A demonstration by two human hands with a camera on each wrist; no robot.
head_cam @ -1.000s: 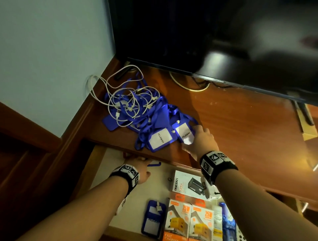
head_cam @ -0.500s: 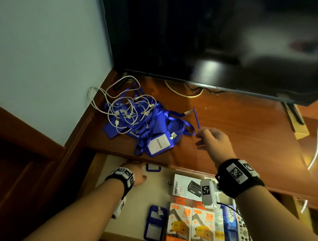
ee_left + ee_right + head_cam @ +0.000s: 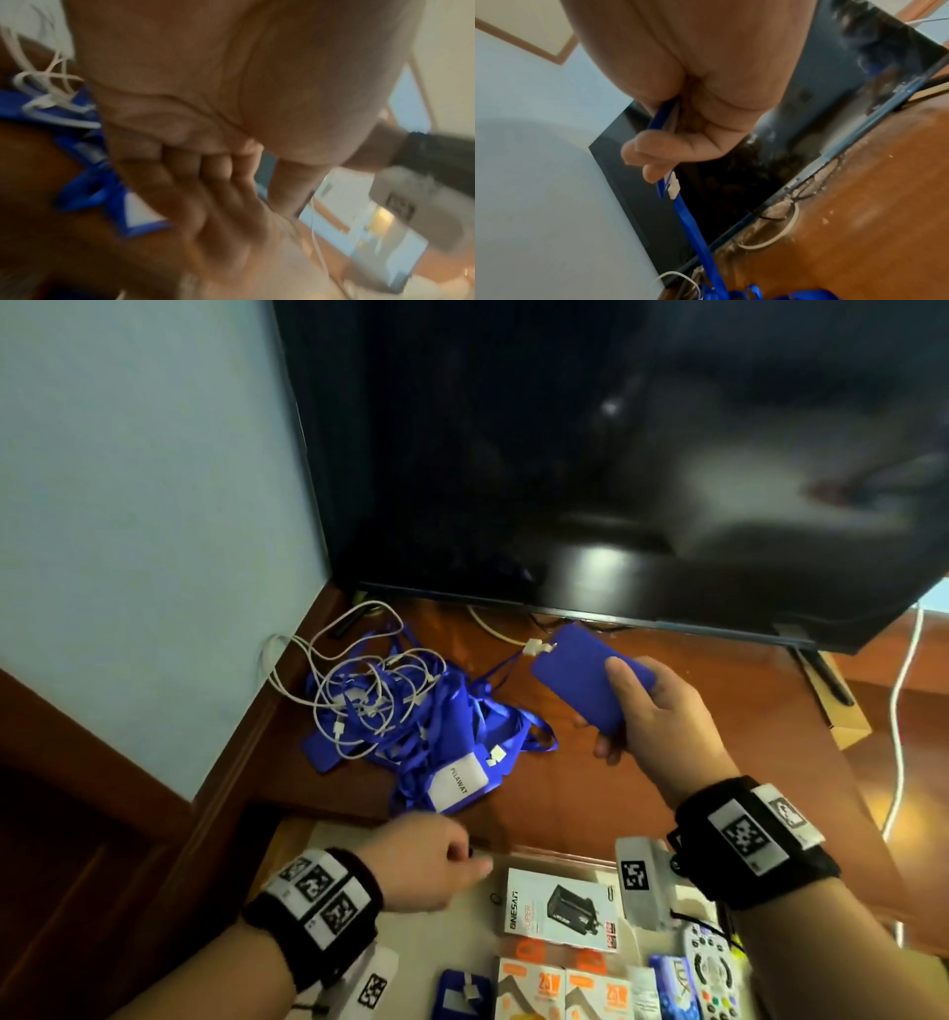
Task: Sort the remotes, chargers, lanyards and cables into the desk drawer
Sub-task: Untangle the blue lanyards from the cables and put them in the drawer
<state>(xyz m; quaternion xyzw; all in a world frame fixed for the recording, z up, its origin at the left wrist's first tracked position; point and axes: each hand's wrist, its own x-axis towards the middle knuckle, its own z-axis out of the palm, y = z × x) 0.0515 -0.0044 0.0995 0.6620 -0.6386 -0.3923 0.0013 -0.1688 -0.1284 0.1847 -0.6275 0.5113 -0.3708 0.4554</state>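
Note:
My right hand (image 3: pixel 611 711) grips a blue badge holder (image 3: pixel 580 675) lifted above the wooden desk (image 3: pixel 642 788). Its strap (image 3: pixel 693 227) trails down to the pile of blue lanyards (image 3: pixel 452 726), which is tangled with white cables (image 3: pixel 369 695). One badge labelled PELAWAT (image 3: pixel 457 785) lies at the pile's front. My left hand (image 3: pixel 431 865) hovers blurred over the open drawer (image 3: pixel 452 937) near the desk edge. In the left wrist view its fingers (image 3: pixel 205 162) are curled with nothing in them. The drawer holds charger boxes (image 3: pixel 560 909), a remote (image 3: pixel 711 973) and another blue badge (image 3: pixel 462 994).
A large black TV (image 3: pixel 616 454) stands at the back of the desk, with cords under it. The wall (image 3: pixel 154 505) closes in the left side. A cardboard box (image 3: pixel 842 716) and a white cable (image 3: pixel 898 737) sit at the right.
My right hand has picked a badge holder out of the pile and raised it up and to the right. My left hand has moved from the drawer's back edge towards the right.

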